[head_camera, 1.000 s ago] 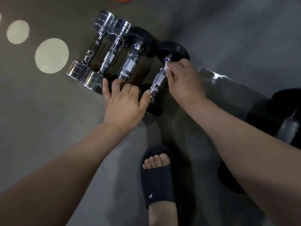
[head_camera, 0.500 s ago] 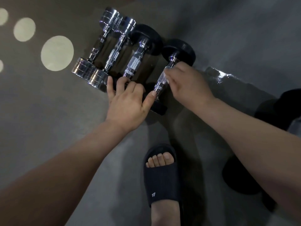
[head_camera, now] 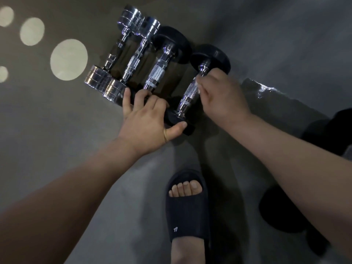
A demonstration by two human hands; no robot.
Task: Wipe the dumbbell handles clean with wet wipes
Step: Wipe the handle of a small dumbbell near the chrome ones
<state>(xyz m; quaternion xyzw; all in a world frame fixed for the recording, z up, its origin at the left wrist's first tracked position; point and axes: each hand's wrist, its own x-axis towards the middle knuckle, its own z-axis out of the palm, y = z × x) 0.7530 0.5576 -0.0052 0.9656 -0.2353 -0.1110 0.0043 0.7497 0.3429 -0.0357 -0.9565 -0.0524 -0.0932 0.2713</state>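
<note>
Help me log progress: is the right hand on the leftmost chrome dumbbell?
No, the right hand grips the handle of the rightmost black-ended dumbbell, at the opposite end of the row from the leftmost chrome dumbbell.

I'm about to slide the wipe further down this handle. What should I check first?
1. Wipe under the right hand: ok, a white edge shows at the fingertips.
2. Rightmost dumbbell steadied: ok, the left hand rests on its near plate.
3. Lower knurled handle free to wipe: ok, uncovered.
4. Wipe wet enough: cannot tell.
5. Slipper apart from the dumbbells: ok.
6. Neighbouring handles already cleaned: cannot tell.
</note>
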